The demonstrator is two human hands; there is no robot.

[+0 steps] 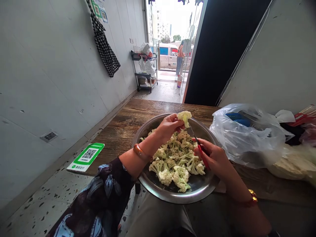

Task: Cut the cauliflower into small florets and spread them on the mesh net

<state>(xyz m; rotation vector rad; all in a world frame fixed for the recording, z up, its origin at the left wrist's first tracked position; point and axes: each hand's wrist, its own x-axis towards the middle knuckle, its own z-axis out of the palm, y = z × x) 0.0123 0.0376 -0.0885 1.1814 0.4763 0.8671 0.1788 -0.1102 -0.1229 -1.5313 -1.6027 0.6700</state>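
Observation:
Pinched in the fingers of my left hand (170,125) is a pale cauliflower floret (184,118), held up over the far side of a wide metal bowl (172,197). My right hand (212,154) grips a pair of scissors (202,156) by the red handles. The blades point up and away, and their tips reach the floret's stem; whether they are open or closed I cannot tell. Below both hands, many cut cauliflower pieces (168,166) fill the bowl, which sits at the near edge of a dark wooden table (118,131).
A clear plastic bag (247,138) with something blue inside lies right of the bowl, beside another pale bag (288,164). A green QR code card (86,157) rests at the table's left edge. Beyond stand a cart (145,73) and, outside the doorway, a person (180,57).

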